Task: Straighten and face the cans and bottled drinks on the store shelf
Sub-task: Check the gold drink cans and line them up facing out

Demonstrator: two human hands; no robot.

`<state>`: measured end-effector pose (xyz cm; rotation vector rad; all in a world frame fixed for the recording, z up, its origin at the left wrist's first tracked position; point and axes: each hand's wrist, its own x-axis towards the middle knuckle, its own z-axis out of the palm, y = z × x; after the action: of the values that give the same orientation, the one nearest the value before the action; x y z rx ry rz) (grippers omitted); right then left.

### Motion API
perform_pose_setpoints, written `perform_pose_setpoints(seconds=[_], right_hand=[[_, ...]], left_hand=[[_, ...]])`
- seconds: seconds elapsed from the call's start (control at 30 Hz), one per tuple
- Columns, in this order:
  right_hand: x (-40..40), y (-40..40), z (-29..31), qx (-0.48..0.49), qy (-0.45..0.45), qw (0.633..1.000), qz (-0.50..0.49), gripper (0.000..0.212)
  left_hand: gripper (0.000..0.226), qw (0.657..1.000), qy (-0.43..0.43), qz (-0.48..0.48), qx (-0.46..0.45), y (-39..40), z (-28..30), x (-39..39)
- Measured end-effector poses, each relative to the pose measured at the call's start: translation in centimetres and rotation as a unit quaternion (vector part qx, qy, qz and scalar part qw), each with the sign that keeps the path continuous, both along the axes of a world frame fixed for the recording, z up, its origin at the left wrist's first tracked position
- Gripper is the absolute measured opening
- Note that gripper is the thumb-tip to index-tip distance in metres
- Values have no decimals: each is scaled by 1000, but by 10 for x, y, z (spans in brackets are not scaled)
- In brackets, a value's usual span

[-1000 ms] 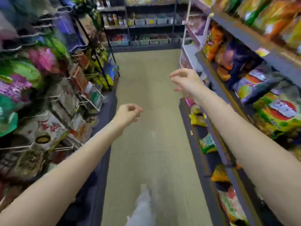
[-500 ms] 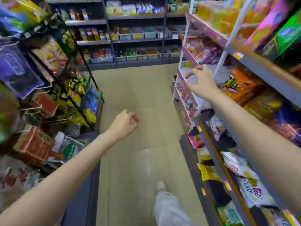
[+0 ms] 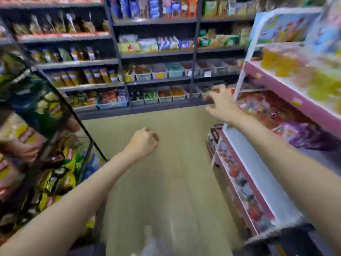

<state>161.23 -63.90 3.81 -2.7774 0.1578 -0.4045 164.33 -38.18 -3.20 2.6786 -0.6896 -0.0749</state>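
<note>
I stand in a store aisle and the view is blurred by motion. My left hand (image 3: pixel 143 143) hangs over the tan floor with its fingers loosely curled, holding nothing. My right hand (image 3: pixel 220 103) is stretched forward near the white post of the pink shelf unit (image 3: pixel 287 87), fingers loosely bent and holding nothing. No cans or bottled drinks can be made out clearly. Yellow packaged goods (image 3: pixel 280 61) sit on the pink unit's upper shelf.
A dark shelving wall (image 3: pixel 156 79) with snack bags and small baskets closes the aisle ahead. A wire rack of hanging snack packets (image 3: pixel 36 137) lines the left side. The tan floor (image 3: pixel 162 182) runs between them. My leg shows at the bottom edge.
The view has advanced down the aisle and the far shelving wall is much closer. My right hand has moved from the snack shelves to the pink unit's post. The left hand stays loosely curled.
</note>
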Motion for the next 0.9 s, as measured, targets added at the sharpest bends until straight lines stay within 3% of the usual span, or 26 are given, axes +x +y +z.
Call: perform_pose_setpoints(seconds=[0.07, 0.2, 0.43, 0.7, 0.9], right_hand=[[75, -20, 8, -28, -5, 1000, 2, 27], [201, -75, 41, 25, -63, 993, -98, 23], [348, -183, 68, 76, -97, 963, -239, 26], [573, -337, 46, 191, -98, 935, -281, 4], [708, -430, 66, 193, -106, 921, -321, 22]], left_hand=[[22, 1000, -8, -6, -15, -10, 4, 80], [21, 999, 23, -21, -20, -43, 9, 228], [21, 990, 86, -102, -35, -174, 24, 443], [14, 985, 52, -140, -89, -361, 43, 667], [14, 979, -14, -162, -125, -478, 87, 820]])
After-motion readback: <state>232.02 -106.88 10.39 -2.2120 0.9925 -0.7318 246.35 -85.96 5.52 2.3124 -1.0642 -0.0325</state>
